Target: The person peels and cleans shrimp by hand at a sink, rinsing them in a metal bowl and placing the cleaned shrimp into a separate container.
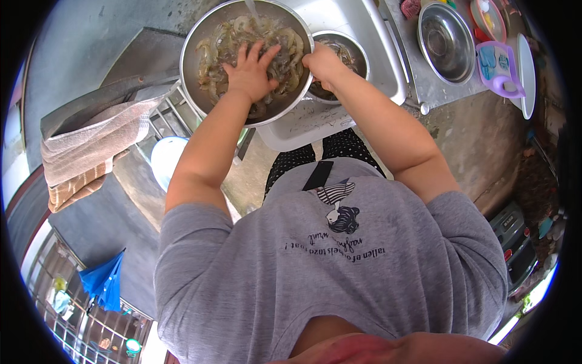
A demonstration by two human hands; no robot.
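A large stainless steel bowl point(188, 86) of raw shrimp point(284, 45) is at the top centre, partly over a white sink point(382, 45). My left hand point(251, 75) rests palm down on the shrimp, fingers spread. Water point(253, 11) runs from above into this bowl. At the bowl's right rim, my right hand point(325, 63) grips the edge with thumb and fingers. Behind that wrist stands a smaller metal bowl point(365, 63) inside the sink, also with shrimp in it. My forearm and hand hide part of it.
Right of the sink, a metal basin point(448, 27) sits on the counter beside a purple detergent jug point(500, 68). Brown towels point(95, 136) hang at left, near a round white object point(168, 159). A blue umbrella point(107, 282) hangs lower left.
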